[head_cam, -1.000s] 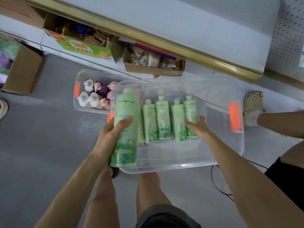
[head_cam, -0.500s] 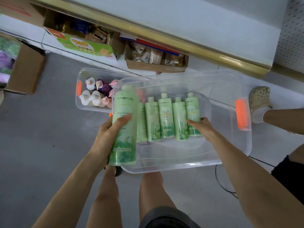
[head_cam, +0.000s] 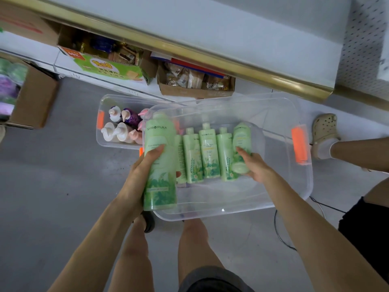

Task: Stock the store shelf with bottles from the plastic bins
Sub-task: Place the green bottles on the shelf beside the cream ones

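A clear plastic bin (head_cam: 280, 186) with orange latches stands on the floor below me, holding several green bottles (head_cam: 208, 152) lying side by side. My left hand (head_cam: 141, 178) grips a large green bottle (head_cam: 161, 163) raised above the bin's left edge. My right hand (head_cam: 255, 167) is closed around the rightmost green bottle (head_cam: 242, 148), whose lower end is tilted up off the row. A second clear bin (head_cam: 105, 140) behind on the left holds pump bottles (head_cam: 121, 131). The white store shelf (head_cam: 231, 28) with a gold front edge runs across the top.
Cardboard boxes of snacks (head_cam: 195, 85) sit on the lowest shelf. A brown carton (head_cam: 31, 98) stands on the floor at left. Another person's leg and beige clog (head_cam: 324, 131) are at right. A black cable (head_cam: 280, 232) lies on the grey floor.
My right hand closed on the rightmost bottle and tipped its lower end up out of the row. My left hand keeps its large bottle in about the same place.
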The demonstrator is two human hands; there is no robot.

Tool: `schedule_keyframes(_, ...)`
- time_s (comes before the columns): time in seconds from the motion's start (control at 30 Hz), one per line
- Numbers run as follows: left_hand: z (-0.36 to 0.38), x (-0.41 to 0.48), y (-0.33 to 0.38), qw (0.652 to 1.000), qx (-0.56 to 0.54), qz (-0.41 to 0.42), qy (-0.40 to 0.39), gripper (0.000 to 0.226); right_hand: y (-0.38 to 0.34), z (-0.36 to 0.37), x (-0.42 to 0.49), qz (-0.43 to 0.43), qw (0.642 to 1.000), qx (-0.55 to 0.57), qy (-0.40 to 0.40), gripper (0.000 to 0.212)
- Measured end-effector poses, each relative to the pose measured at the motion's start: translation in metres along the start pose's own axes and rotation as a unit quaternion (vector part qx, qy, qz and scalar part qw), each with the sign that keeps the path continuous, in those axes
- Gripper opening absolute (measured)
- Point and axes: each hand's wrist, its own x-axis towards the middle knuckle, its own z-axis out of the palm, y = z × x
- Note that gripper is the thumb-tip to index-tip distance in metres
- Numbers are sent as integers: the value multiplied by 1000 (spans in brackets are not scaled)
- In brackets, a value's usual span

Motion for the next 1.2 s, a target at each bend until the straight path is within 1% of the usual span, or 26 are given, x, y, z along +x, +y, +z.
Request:
schedule_keyframes(0.07, 0, -5, 3, 1000, -7, -6, -10, 38, -6, 6, -21, -2, 998, 43, -39, 46)
schedule_keyframes(0.17, -4, -13, 10, 1000, -15, -7, -23, 41, -10, 16, -57, -31, 992, 88, -82, 43)
schedule_keyframes(0.27, -13, -22, 19, 1000, -4, 24, -15, 38, -13, 28, -93, -56, 979, 133, -142, 38)
schedule_keyframes(0.3, -16, -26, 22, 999, -2, 33, -15, 40, -14, 32, -105, -65, 976, 138, -156, 40)
schedule_keyframes(0.37, -26, -33, 30, 999, 4, 47, -16, 45, -19, 42, -128, -81, 972, 136, -172, 54)
schedule_keyframes(0.43, -37, -41, 38, 998, 6, 60, -9, 45, -25, 54, -148, -97, 969, 135, -181, 76)
schedule_keyframes(0.5, -50, -50, 47, 998, -6, 70, -1, 29, -31, 65, -167, -118, 965, 136, -191, 91)
schedule_keyframes(0.57, -64, -61, 56, 997, -26, 73, -9, 19, -39, 77, -187, -136, 959, 141, -204, 96)
schedule_keyframes(0.67, -83, -82, 74, 992, -83, 80, -57, 25, -51, 95, -217, -149, 941, 188, -237, 89)
schedule_keyframes(0.73, -95, -97, 88, 987, -96, 96, -81, 27, -59, 107, -240, -157, 925, 218, -267, 78)
schedule_keyframes(0.77, -102, -105, 95, 986, -94, 105, -86, 26, -64, 114, -252, -164, 919, 225, -278, 77)
schedule_keyframes(0.83, -117, -120, 110, 984, -89, 120, -97, 29, -71, 127, -273, -186, 908, 232, -293, 89)
schedule_keyframes(0.87, -124, -127, 118, 984, -81, 128, -96, 39, -75, 134, -283, -199, 905, 234, -295, 95)
schedule_keyframes(0.93, -138, -140, 135, 984, -55, 146, -92, 60, -84, 148, -302, -226, 901, 231, -288, 100)
schedule_keyframes(1.0, -149, -153, 152, 981, -36, 169, -93, 69, -93, 162, -322, -259, 901, 209, -279, 101)
schedule_keyframes(1.1, -159, -175, 173, 974, -24, 200, -101, 64, -101, 179, -349, -301, 896, 178, -274, 97)
schedule_keyframes(1.2, -164, -201, 190, 963, 2, 243, -113, 54, -108, 192, -375, -323, 882, 195, -281, 101)
